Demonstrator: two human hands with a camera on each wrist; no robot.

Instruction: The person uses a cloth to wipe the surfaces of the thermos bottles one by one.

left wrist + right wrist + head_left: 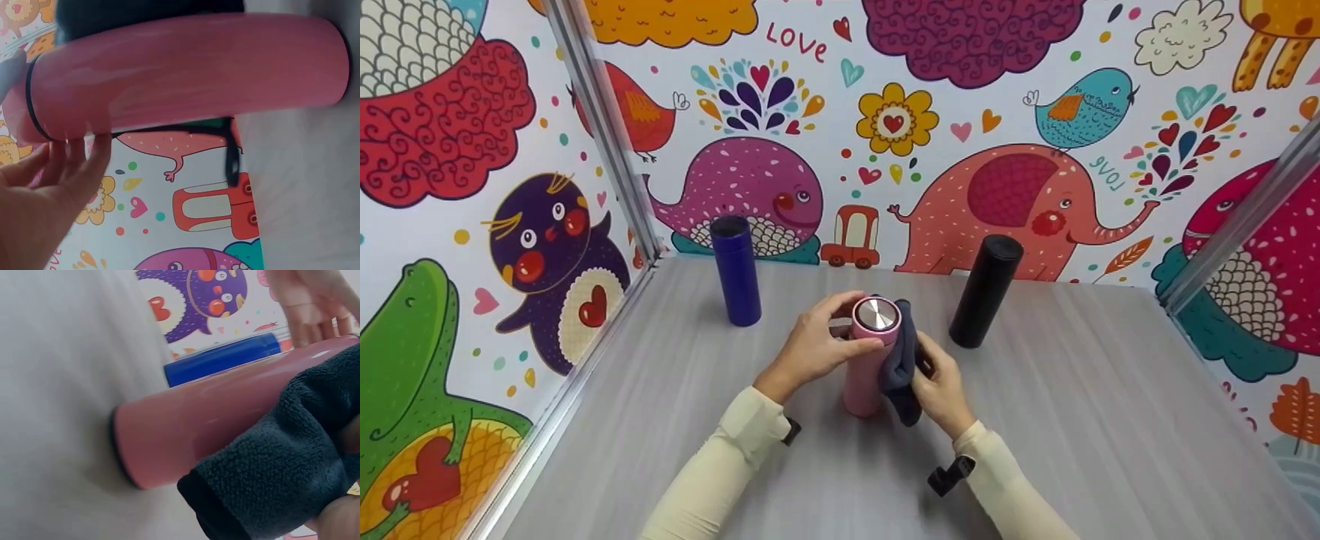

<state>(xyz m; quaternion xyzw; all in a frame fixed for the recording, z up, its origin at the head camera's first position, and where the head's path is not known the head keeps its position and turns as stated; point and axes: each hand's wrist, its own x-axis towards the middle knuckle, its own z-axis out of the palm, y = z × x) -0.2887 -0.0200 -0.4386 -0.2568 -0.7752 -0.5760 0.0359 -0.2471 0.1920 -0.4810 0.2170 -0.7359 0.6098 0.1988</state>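
A pink thermos bottle (864,379) with a shiny silver lid top (877,314) stands upright near the middle of the table. My left hand (821,341) grips it around its upper end, thumb on the near side and fingers on the far side. In the left wrist view the fingertips (101,147) lie against the pink wall below the dark ring. My right hand (943,386) holds a dark grey-blue cloth (901,364) against the bottle's right side. The cloth's fuzzy weave (275,467) shows in the right wrist view, covering part of the bottle.
A blue bottle (737,274) stands at the back left of the grey table (660,450), and a black bottle (986,292) at the back right. Printed wall panels (840,90) with metal frame posts (604,127) enclose the table behind and at the sides.
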